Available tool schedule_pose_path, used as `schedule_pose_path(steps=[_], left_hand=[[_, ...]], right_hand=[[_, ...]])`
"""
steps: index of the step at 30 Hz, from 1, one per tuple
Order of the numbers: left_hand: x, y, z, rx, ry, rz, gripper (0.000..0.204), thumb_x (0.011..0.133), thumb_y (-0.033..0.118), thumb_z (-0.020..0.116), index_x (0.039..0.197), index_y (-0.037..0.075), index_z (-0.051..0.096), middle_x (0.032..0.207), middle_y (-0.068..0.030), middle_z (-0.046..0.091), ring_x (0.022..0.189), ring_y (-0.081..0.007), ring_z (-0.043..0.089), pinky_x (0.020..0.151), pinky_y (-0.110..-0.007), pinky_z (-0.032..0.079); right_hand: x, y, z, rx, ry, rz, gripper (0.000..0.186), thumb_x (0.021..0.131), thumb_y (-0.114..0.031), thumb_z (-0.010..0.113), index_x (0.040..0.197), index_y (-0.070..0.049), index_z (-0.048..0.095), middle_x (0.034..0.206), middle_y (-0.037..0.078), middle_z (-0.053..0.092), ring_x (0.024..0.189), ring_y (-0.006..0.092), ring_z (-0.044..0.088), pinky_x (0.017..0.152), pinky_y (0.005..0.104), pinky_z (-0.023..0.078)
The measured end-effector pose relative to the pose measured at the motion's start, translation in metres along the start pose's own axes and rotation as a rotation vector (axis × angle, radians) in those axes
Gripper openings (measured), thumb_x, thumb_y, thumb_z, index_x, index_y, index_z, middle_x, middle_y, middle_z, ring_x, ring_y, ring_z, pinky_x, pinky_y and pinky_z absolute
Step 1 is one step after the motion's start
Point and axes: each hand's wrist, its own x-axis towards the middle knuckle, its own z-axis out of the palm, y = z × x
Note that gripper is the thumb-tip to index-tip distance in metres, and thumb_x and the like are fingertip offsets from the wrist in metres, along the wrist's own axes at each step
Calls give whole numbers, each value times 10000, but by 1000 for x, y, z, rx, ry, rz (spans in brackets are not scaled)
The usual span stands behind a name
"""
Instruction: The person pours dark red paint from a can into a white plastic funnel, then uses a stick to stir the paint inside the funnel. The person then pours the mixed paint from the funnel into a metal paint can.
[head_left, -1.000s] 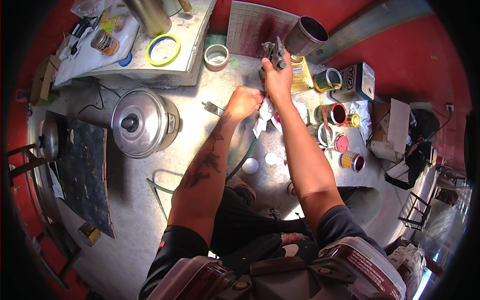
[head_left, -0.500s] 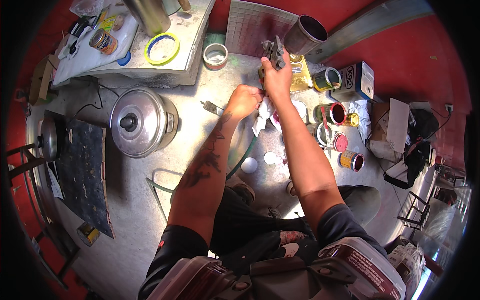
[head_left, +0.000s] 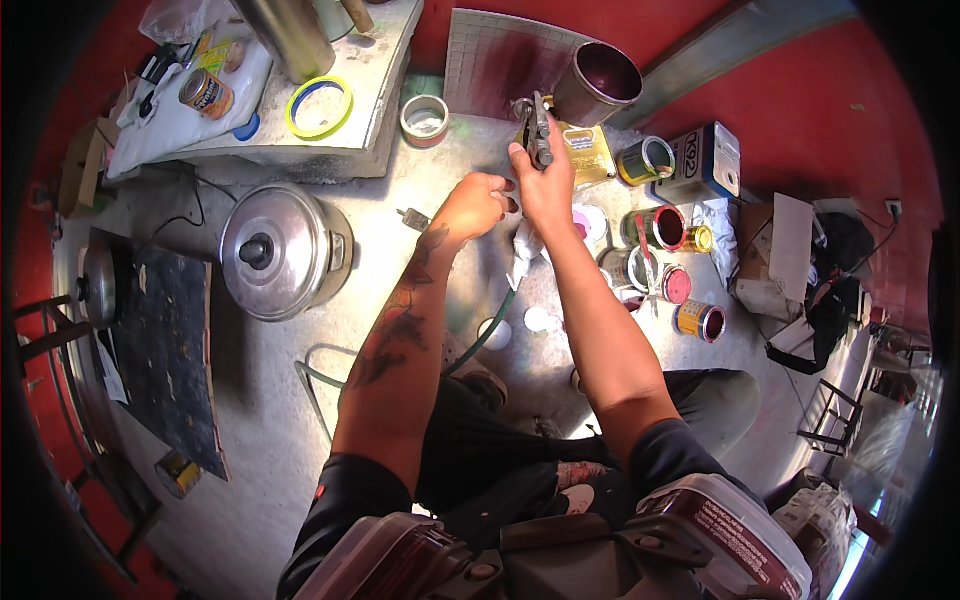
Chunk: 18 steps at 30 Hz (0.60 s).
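Observation:
My right hand [head_left: 548,188] is wrapped around the handle of a metal spray gun [head_left: 541,140], whose dark-stained cup [head_left: 598,88] sits at its upper right. Below that hand, a white cloth [head_left: 521,252] hangs around the upper end of a green hose [head_left: 488,328]. Just left of the gun handle is my left hand [head_left: 476,206], its fingers curled closed; whatever may be inside them is hidden. A gold rectangular can [head_left: 588,155] stands behind the right hand. The stained panel [head_left: 500,65] leans against the red wall beyond the gun.
Several open paint cans, one with red paint [head_left: 668,228], crowd the floor at right, near a white-and-blue square tin [head_left: 708,165]. A lidded metal pot [head_left: 285,250] stands at left. Behind it, a concrete slab [head_left: 375,120] holds yellow tape [head_left: 347,108].
My left hand has drawn slightly away from the right hand and the cloth. The spray gun, in my right hand, has shifted a little left and down, with its cup tilted differently.

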Motion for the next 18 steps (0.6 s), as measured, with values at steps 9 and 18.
schedule_pose_path(steps=[9, 18], left_hand=[[-48, 74, 5, -42, -48, -229, 491, 1014, 498, 555, 1335, 129, 591, 936, 47, 629, 812, -58, 558, 767, -249, 481], [-66, 82, 23, -52, -143, -292, 608, 1012, 509, 542, 1444, 84, 488, 874, 0, 658, 713, -77, 608, 715, -273, 530]], right_hand=[[-89, -29, -36, -17, -38, -134, 624, 952, -172, 671, 1485, -17, 386, 1391, 269, 535, 1270, 420, 552, 1038, 445, 452], [-113, -20, -42, -55, 59, -213, 624, 937, -119, 691, 1476, -9, 396, 1320, 233, 594, 1176, 354, 618, 993, 401, 477]])
